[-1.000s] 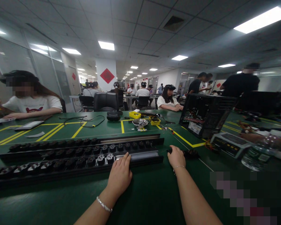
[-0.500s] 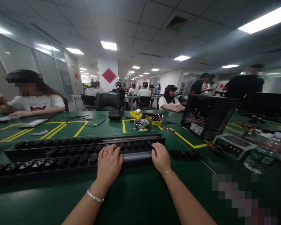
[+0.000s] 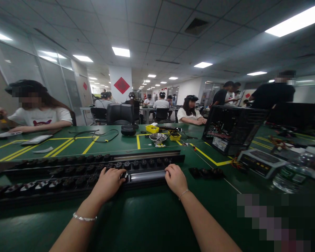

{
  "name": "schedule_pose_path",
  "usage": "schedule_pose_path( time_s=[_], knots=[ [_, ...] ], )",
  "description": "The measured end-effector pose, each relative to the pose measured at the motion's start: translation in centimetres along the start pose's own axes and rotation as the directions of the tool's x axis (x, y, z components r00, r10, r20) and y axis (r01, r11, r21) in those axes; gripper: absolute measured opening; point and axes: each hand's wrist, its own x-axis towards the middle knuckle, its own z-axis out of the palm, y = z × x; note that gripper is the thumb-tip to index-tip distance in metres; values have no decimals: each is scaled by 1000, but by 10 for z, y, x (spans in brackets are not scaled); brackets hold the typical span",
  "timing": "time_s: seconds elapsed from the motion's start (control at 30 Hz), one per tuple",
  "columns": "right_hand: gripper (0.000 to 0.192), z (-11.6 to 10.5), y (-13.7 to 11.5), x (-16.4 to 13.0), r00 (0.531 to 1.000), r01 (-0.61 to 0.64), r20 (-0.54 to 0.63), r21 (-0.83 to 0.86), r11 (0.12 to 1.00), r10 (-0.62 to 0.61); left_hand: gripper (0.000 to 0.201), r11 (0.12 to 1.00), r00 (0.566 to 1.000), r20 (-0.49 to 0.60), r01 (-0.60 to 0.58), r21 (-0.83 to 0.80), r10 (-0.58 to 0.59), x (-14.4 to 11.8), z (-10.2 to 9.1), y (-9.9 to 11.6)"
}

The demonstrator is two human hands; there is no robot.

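Black round parts (image 3: 54, 185) line the nearest rail (image 3: 147, 176), left hand (image 3: 107, 183) over them, right hand (image 3: 176, 179) at the rail's right end. Whether the curved fingers (image 3: 171, 168) grip, I cannot tell.

No txt legible; pillar sign (image 3: 121, 85), btl label (image 3: 291, 174) blurred.

1 red diamond (image 3: 121, 85) hangs on a white pillar (image 3: 113, 97).

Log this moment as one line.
left hand: at black pieces in near rail | right hand: at near rail's right end | grip: unclear | metal bowl: beyond near rail
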Motion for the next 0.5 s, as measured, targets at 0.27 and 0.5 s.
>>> schedule_pose_path(
  time_s=[0.27, 0.5],
  knots=[
    [22, 1, 0, 1, 1000, 23, -16, -4, 1000, -23, 33, 999, 997, -72, -41, -22, 39, 0, -1, 3],
    [23, 2, 1, 1, 999, 26, -28, 10, 1000, -26, 33, 998, 994, -94, -58, -27, 55, 0, 2, 4]
  ],
)
